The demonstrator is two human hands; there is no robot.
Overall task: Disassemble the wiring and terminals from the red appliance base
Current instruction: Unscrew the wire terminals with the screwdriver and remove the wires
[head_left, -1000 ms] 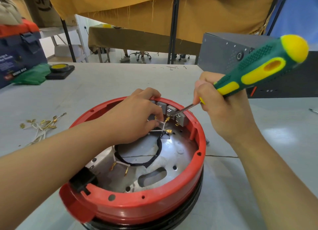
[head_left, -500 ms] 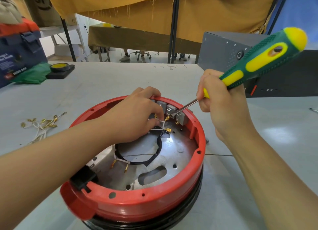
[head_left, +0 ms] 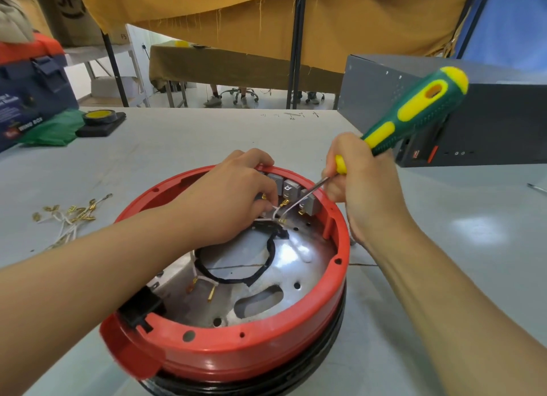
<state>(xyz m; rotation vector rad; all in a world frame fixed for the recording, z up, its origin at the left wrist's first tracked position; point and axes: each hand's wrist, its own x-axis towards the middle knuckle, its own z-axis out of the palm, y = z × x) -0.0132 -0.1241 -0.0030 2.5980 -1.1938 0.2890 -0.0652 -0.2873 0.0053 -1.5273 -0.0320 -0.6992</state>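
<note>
Two hands work inside the red base (head_left: 236, 354) near the bench's front edge: the left hand (head_left: 233, 197) pinches thin white wires (head_left: 273, 213), the right hand (head_left: 364, 185) grips a screwdriver (head_left: 414, 114). The wires look limp and light, so hold by the brass terminals (head_left: 285, 202). Since a second ago the screwdriver handle has tipped up and the tip reaches deeper.

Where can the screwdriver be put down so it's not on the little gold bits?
Bare table lies beyond the red base, and right of it, before the grey box. Left is crowded: loose terminals.
</note>
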